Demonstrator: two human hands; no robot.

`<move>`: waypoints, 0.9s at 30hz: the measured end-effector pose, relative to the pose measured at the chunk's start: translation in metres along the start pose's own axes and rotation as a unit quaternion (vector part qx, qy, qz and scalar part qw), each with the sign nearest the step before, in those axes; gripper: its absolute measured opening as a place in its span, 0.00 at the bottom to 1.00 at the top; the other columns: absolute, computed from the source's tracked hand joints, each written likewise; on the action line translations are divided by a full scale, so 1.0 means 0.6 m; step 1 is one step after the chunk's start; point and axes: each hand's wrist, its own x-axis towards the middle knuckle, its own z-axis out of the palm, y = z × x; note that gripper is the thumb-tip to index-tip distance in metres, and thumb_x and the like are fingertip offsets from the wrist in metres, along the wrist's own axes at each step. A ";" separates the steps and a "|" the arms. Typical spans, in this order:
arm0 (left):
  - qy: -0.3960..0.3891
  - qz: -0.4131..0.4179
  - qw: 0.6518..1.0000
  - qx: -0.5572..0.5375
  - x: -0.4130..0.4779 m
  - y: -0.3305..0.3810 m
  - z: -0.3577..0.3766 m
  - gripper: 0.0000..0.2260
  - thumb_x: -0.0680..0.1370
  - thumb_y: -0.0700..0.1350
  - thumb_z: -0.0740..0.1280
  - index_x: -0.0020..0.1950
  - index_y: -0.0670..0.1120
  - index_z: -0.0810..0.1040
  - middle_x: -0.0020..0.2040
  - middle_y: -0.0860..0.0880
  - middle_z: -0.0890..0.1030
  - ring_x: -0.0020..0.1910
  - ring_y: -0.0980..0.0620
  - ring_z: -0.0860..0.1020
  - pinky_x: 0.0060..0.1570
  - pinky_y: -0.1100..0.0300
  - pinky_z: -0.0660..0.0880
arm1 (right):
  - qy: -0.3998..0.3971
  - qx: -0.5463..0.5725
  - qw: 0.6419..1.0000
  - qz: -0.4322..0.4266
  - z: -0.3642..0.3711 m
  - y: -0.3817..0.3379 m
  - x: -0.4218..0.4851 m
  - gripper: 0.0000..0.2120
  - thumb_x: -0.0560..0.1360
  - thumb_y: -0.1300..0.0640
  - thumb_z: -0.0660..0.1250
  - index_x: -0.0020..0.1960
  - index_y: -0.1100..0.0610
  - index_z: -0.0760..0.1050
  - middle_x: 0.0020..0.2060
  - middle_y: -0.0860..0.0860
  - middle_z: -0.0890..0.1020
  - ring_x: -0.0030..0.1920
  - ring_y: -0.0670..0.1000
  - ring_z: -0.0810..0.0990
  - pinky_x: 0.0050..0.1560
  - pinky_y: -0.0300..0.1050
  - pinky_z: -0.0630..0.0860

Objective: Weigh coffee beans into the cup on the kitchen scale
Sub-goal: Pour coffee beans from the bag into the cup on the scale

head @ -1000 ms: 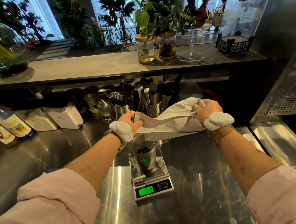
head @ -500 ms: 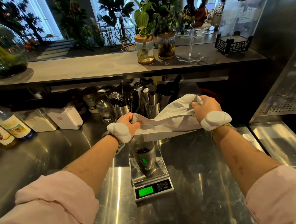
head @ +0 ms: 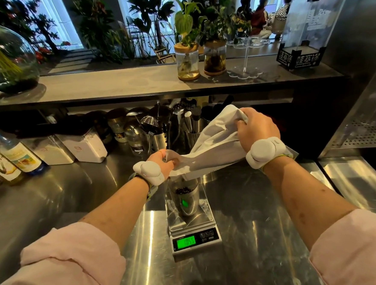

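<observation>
"What are the hands doing?"

"Both hold a white bag [head: 214, 147]. The left hand [head: 161, 161] pinches the low end, right above the cup [head: 185, 200]. The right hand [head: 256, 129] grips the other end, up higher, so the bag tips down to the left."

"Where is the cup?"

"It stands on the scale [head: 196, 237], just under the bag's low end. Dark beans [head: 183, 190] lie inside it."

"And the scale?"

"It sits on the shiny metal surface [head: 256, 237], between the two arms. Its green screen glows. Far to the left, two bottles [head: 12, 159] and some white tubs [head: 83, 147] stand at the back of the surface."
</observation>
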 end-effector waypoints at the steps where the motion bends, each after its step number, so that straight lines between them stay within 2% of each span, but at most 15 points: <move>1: 0.000 -0.002 1.000 0.001 0.000 0.000 -0.001 0.11 0.77 0.41 0.62 0.59 0.46 0.74 0.47 0.46 0.78 0.45 0.45 0.78 0.35 0.59 0.76 | 0.001 0.003 1.000 -0.003 0.000 0.000 0.000 0.13 0.80 0.55 0.56 0.61 0.52 0.73 0.49 0.55 0.81 0.43 0.53 0.76 0.45 0.50 0.77; 5: -0.002 -0.008 1.000 0.013 0.001 -0.001 -0.001 0.12 0.77 0.40 0.61 0.61 0.46 0.73 0.48 0.46 0.78 0.42 0.47 0.77 0.31 0.61 0.75 | 0.008 0.003 1.000 -0.013 0.003 -0.001 -0.001 0.13 0.80 0.55 0.56 0.62 0.53 0.73 0.49 0.55 0.81 0.44 0.54 0.78 0.46 0.51 0.78; 10: -0.006 -0.017 1.000 0.019 0.002 -0.003 0.000 0.14 0.77 0.41 0.62 0.63 0.45 0.72 0.50 0.44 0.78 0.45 0.46 0.76 0.29 0.63 0.72 | 0.014 0.002 1.000 -0.025 0.006 -0.002 0.005 0.14 0.80 0.55 0.58 0.64 0.51 0.71 0.50 0.54 0.81 0.42 0.50 0.74 0.45 0.49 0.77; 15: -0.005 -0.019 1.000 0.020 0.006 -0.002 0.000 0.13 0.77 0.41 0.62 0.62 0.45 0.72 0.51 0.43 0.78 0.44 0.44 0.78 0.29 0.61 0.74 | 0.011 -0.006 1.000 -0.023 0.004 -0.004 0.007 0.14 0.80 0.55 0.56 0.63 0.52 0.72 0.49 0.54 0.81 0.44 0.53 0.77 0.45 0.50 0.78; 19: 0.001 -0.008 1.000 0.010 0.006 0.000 0.000 0.12 0.77 0.40 0.62 0.60 0.44 0.73 0.40 0.48 0.78 0.34 0.51 0.75 0.24 0.66 0.72 | 0.002 0.009 1.000 -0.008 0.002 0.000 0.003 0.14 0.80 0.54 0.56 0.63 0.53 0.72 0.50 0.55 0.81 0.48 0.56 0.80 0.47 0.51 0.78; 21: 0.002 -0.004 1.000 0.002 0.005 0.001 0.001 0.11 0.77 0.41 0.63 0.60 0.44 0.74 0.38 0.51 0.76 0.32 0.55 0.74 0.24 0.66 0.72 | 0.001 0.015 1.000 0.004 0.004 0.005 0.004 0.14 0.80 0.53 0.56 0.63 0.52 0.73 0.50 0.55 0.81 0.47 0.57 0.79 0.46 0.51 0.77; 24: 0.005 0.002 1.000 0.021 0.006 0.004 0.002 0.12 0.78 0.42 0.62 0.61 0.44 0.73 0.39 0.51 0.77 0.32 0.56 0.73 0.28 0.66 0.68 | 0.000 0.026 0.999 0.023 0.008 0.012 0.007 0.13 0.79 0.52 0.57 0.61 0.51 0.74 0.48 0.54 0.81 0.44 0.55 0.78 0.47 0.52 0.78; 27: 0.006 0.009 0.999 0.044 0.010 0.006 0.002 0.10 0.78 0.42 0.62 0.59 0.46 0.73 0.45 0.46 0.78 0.34 0.54 0.74 0.28 0.67 0.69 | -0.009 0.036 0.998 0.042 0.010 0.022 0.009 0.12 0.79 0.53 0.58 0.58 0.52 0.76 0.44 0.53 0.79 0.42 0.55 0.76 0.45 0.50 0.77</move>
